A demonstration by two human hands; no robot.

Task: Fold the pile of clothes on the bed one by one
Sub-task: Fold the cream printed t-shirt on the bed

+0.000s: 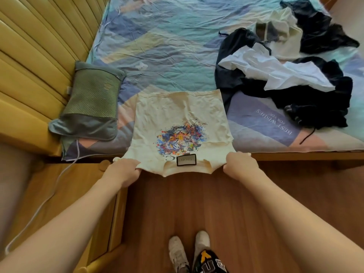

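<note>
Over the bed (167, 46) edge, cream T-shirt (177, 119) near corners gripped between both hands: left (123, 170), right (241, 164).

The bed (167, 42), under a wrinkled pastel patchwork sheet, carries 3 things: a green-grey pillow (92, 103) at its left edge against the yellow headboard (35, 62), a cream printed T-shirt (177, 123) spread flat at the near edge, and a dark-and-white clothes pile (285, 75) on the right.
</note>
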